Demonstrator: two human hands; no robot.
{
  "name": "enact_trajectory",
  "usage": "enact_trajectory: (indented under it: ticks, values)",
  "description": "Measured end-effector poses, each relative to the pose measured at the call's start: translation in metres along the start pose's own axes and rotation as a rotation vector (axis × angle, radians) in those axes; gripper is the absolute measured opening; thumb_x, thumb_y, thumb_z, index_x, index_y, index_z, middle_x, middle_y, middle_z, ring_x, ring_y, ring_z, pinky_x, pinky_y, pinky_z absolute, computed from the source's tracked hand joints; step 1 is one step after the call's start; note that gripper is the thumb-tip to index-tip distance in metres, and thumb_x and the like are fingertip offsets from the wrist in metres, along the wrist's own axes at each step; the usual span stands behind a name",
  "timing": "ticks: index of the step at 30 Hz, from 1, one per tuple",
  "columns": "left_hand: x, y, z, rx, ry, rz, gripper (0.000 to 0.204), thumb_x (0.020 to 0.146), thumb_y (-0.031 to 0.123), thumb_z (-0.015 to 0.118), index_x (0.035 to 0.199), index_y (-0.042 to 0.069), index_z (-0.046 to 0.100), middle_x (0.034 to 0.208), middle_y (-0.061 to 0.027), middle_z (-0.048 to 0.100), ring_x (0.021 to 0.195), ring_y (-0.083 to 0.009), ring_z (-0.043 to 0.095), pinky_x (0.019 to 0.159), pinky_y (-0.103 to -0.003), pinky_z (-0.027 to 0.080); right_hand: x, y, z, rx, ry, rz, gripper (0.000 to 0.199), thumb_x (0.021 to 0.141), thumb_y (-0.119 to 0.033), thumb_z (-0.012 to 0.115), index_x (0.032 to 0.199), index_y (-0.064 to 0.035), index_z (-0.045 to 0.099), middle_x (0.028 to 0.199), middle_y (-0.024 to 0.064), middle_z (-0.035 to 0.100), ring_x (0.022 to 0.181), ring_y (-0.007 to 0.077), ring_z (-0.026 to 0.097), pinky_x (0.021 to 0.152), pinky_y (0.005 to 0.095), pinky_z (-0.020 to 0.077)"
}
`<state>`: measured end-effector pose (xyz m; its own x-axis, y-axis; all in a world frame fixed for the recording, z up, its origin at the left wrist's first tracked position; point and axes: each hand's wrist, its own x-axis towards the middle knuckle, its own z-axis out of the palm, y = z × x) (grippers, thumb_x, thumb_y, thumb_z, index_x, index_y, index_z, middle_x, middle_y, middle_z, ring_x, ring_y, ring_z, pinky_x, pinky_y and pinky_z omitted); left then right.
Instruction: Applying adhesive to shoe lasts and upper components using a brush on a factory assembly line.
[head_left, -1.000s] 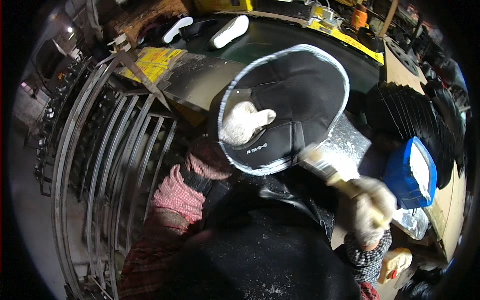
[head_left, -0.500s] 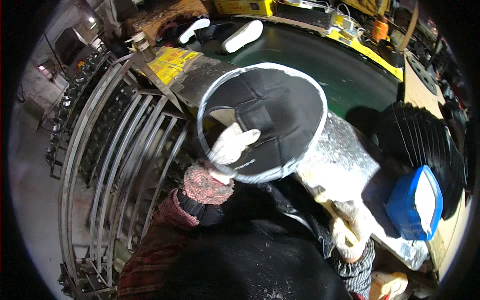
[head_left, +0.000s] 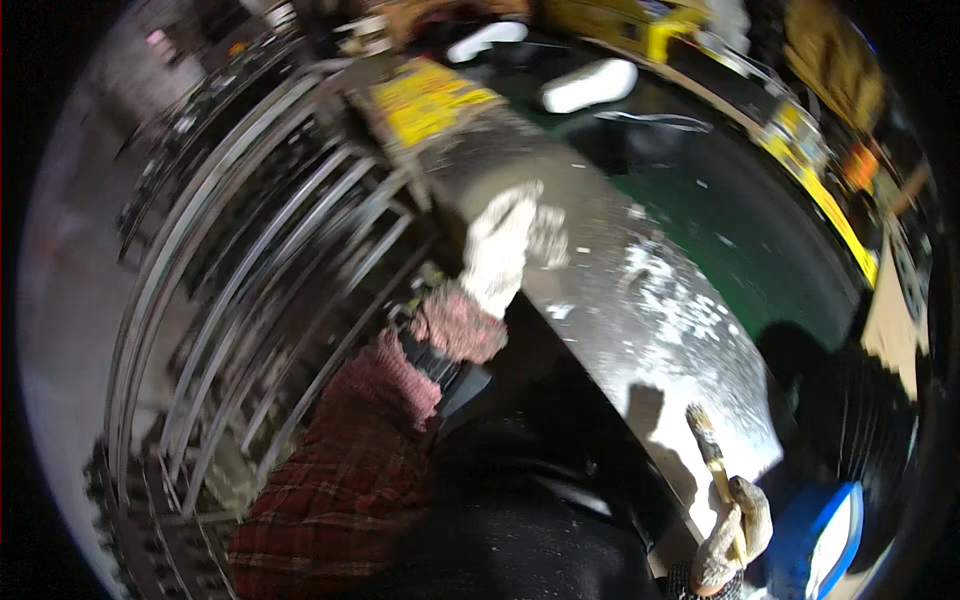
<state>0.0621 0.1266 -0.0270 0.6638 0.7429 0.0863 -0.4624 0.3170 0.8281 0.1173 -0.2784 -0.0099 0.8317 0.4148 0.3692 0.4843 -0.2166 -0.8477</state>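
Observation:
My left hand (head_left: 505,245), in a white knitted glove, is above the left part of a worktop (head_left: 600,260) smeared with white. Its fingers are apart and nothing shows in them. At the lower right my gloved right hand (head_left: 735,540) is closed around the handle of a brush (head_left: 708,440), its bristles pointing up and away over the whitest part of the worktop. Beyond my left hand, a dark piece with a thin white edge (head_left: 655,121) seems to lie on the dark green surface (head_left: 720,230); blur hides its full outline.
A blue container (head_left: 785,535) with white contents stands beside my right hand. Behind it is a stack of black pieces (head_left: 860,400). Two white sole-shaped pieces (head_left: 590,87) lie at the back. A metal rack (head_left: 225,290) fills the left side, near yellow sheeting (head_left: 425,100).
The black, white-rimmed round piece has left my left hand, and that hand is now apart from it. My right hand has moved lower, and its brush now shows clearly. The view has swung.

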Motion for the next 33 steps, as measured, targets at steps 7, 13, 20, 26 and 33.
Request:
enact_trajectory:
  ticks: [7,13,20,26,33]
  values:
    - [-0.251,0.13,-0.287,2.033,0.369,0.17,0.024,0.086,0.024,0.055,0.104,0.011,0.066,0.09,-0.0165,0.066,0.081,-0.0314,0.064,0.071,-0.04,0.05,0.008,-0.034,0.041,0.079,-0.292,0.014,0.031,0.093,-0.018,0.054,0.11,0.0081,0.057,0.094,0.0156,0.064,0.076,0.0176,0.061,0.066,0.0276,0.0492]
    - [-0.447,0.247,-0.442,1.965,1.427,-0.751,0.031,0.088,0.023,0.058,0.115,0.007,0.06,0.112,-0.0126,0.063,0.101,-0.0312,0.06,0.082,-0.043,0.051,0.002,-0.097,0.079,-0.158,-0.346,-0.31,0.022,0.092,-0.01,0.052,0.102,0.0075,0.059,0.093,0.0155,0.063,0.081,0.0178,0.06,0.07,0.0298,0.0487]
    - [-0.497,0.227,-0.508,1.583,1.353,-0.499,0.04,0.087,0.029,0.059,0.118,0.005,0.057,0.11,-0.0115,0.063,0.097,-0.0305,0.062,0.082,-0.043,0.052,-0.019,-0.141,0.097,-0.159,-0.405,-0.351,0.02,0.088,-0.011,0.056,0.095,0.0064,0.061,0.08,0.0119,0.064,0.066,0.0149,0.059,0.062,0.0271,0.0469]
    - [-0.454,0.173,-0.461,0.345,0.993,-0.01,0.048,0.085,0.035,0.06,0.121,0.004,0.054,0.107,-0.0106,0.063,0.093,-0.0299,0.063,0.083,-0.043,0.052,-0.029,-0.141,0.08,-0.169,-0.347,-0.301,0.018,0.089,-0.014,0.059,0.095,0.0025,0.062,0.077,0.0107,0.065,0.062,0.0153,0.062,0.06,0.026,0.0497]
    - [-0.259,0.07,-0.214,-0.502,0.04,-0.727,0.069,0.09,0.034,0.049,0.141,-0.005,0.025,0.134,-0.0284,0.043,0.119,-0.0435,0.047,0.1,-0.052,0.04,-0.007,-0.129,0.007,0.007,0.162,-0.058,0.018,0.085,-0.011,0.064,0.099,0.0002,0.065,0.084,0.0081,0.066,0.07,0.0142,0.058,0.068,0.0279,0.0484]
